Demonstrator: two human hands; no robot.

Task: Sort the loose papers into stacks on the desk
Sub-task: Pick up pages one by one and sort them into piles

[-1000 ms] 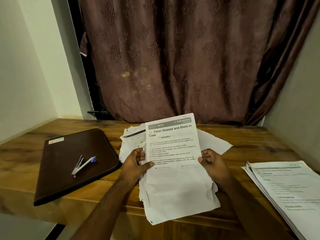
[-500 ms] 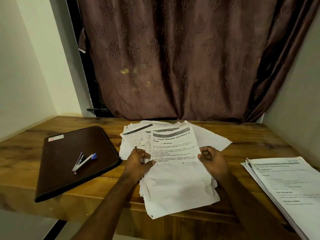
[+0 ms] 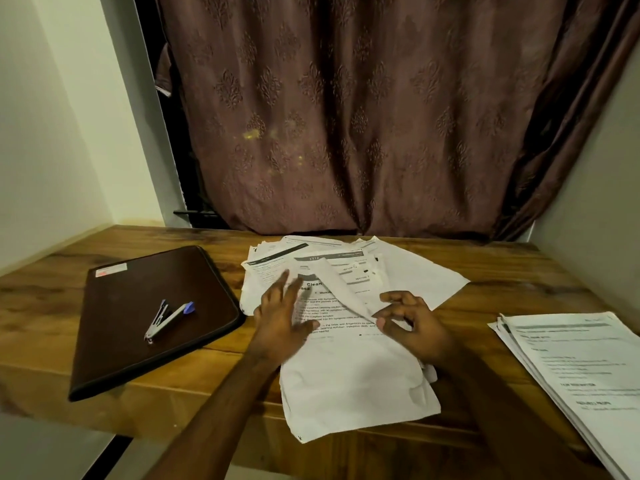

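Left hand spread flat on loose papers | right hand pinches curling top sheet | I judge it flimsy; grip edges.

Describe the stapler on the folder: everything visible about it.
The stapler is small, with a metallic silver body, dark inner parts and a blue cap at its far end. It looks slightly open. It lies flat and diagonal on the dark brown folder at the desk's left; neither hand touches it.

Count: two hands, left hand and right hand; two paper groups, loose pile under the fingers, one stack right of them; one folder; one stapler.
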